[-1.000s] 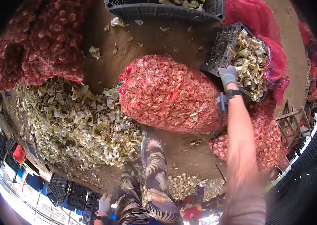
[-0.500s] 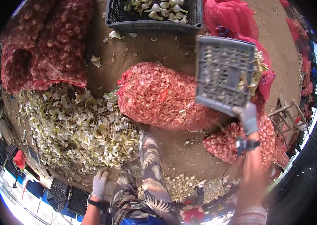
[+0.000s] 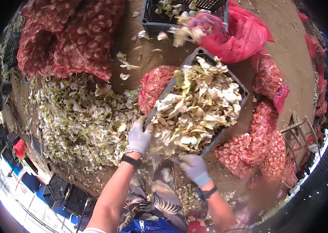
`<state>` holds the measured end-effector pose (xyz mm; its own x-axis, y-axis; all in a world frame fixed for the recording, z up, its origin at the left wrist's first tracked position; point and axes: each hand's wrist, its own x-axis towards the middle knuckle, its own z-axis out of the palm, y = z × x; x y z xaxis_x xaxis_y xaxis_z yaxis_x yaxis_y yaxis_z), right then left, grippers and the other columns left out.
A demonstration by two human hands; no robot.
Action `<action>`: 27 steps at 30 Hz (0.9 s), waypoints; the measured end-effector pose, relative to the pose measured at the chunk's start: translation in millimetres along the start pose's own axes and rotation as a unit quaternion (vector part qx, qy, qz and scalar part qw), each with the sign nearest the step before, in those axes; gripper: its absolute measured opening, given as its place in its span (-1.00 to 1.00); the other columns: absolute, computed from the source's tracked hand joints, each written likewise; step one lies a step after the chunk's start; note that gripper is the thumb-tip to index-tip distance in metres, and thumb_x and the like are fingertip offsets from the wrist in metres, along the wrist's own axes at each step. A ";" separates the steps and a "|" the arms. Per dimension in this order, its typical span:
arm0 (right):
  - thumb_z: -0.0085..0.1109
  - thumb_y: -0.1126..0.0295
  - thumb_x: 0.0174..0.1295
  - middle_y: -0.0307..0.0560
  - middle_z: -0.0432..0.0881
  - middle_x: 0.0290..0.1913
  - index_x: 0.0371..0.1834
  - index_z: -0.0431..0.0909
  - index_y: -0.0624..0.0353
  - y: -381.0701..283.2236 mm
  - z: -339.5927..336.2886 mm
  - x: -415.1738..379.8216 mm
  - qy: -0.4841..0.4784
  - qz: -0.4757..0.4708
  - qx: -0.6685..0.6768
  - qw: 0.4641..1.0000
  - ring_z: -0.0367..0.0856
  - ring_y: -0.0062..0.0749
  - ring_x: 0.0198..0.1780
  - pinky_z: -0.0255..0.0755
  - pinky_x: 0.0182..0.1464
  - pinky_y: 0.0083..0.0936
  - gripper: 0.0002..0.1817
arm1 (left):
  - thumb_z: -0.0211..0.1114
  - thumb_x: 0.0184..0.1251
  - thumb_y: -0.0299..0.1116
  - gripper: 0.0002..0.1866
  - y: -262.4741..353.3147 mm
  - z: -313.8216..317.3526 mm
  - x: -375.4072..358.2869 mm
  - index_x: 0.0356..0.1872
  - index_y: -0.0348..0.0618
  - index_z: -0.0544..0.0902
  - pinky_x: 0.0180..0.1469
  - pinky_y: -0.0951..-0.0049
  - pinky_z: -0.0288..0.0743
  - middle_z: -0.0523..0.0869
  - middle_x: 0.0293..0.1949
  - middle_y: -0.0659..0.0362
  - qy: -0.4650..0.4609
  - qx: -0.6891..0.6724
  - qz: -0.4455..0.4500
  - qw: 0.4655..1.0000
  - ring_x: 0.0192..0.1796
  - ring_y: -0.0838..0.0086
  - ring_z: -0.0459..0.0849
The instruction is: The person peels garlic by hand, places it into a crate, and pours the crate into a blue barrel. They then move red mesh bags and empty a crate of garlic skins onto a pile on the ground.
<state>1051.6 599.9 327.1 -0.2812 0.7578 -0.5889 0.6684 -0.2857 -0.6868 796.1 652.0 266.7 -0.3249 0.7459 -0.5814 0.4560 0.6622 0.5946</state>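
Note:
A dark plastic crate point(image 3: 244, 91) heaped with pale garlic skins and leaves point(image 3: 203, 105) is in front of me, over a red mesh sack point(image 3: 157, 83) of garlic. My left hand point(image 3: 140, 136), in a light glove, grips the crate's near left edge. At the crate's near side is my gloved right hand point(image 3: 196, 169), slightly blurred, its fingers closed on the crate's edge. Some skins blur near the crate's lower left corner.
A large pile of skins point(image 3: 82, 120) lies at the left, below full mesh sacks point(image 3: 82, 42). Another black crate point(image 3: 164, 26) holds garlic at the top, beside pink netting point(image 3: 241, 35). Smaller garlic sacks point(image 3: 263, 136) and a metal frame point(image 3: 300, 136) stand at the right.
The crate has moved from the right to the centre, turned so its heaped contents show. My left hand has come up onto it. Pink netting and blurred garlic now overlap the far crate.

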 end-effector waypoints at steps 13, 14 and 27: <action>0.26 0.45 0.10 -0.16 0.53 -0.31 -0.28 0.53 0.30 133.9 -73.3 54.6 0.392 0.097 0.168 0.899 0.42 -0.35 -0.36 0.39 -0.24 -0.39 -0.82 | 0.27 0.09 -0.36 -0.72 -9.9 -14.9 -71.6 -0.13 -0.08 0.59 -0.02 0.13 0.47 0.63 -0.21 0.00 0.032 0.021 0.088 0.995 -0.10 0.07 0.61; 0.25 0.48 0.11 -0.10 0.55 -0.18 -0.07 0.52 0.33 125.6 -81.5 19.1 0.309 0.168 0.069 0.934 0.48 -0.32 -0.26 0.44 -0.15 -0.42 -0.69 | 0.27 0.09 -0.35 -0.73 -15.7 -28.7 -93.8 -0.14 -0.08 0.58 -0.04 0.12 0.47 0.61 -0.23 0.00 0.013 0.014 0.076 0.997 -0.11 0.06 0.61; 0.20 0.63 0.00 -0.24 0.64 -0.20 -0.10 0.59 0.30 107.9 62.7 -260.4 0.396 0.303 0.087 0.862 0.54 -0.45 -0.23 0.39 -0.13 -0.49 -0.67 | 0.17 0.17 -0.33 -0.70 -228.6 -55.6 -294.4 -0.04 -0.10 0.54 0.04 0.09 0.47 0.62 -0.11 -0.05 -0.164 -0.082 0.064 0.981 0.02 0.04 0.60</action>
<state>1153.7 335.0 379.7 0.6881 0.5827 -0.4325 0.3955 -0.8008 -0.4497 741.4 285.0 332.8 0.0223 0.7779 -0.6280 0.3276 0.5878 0.7397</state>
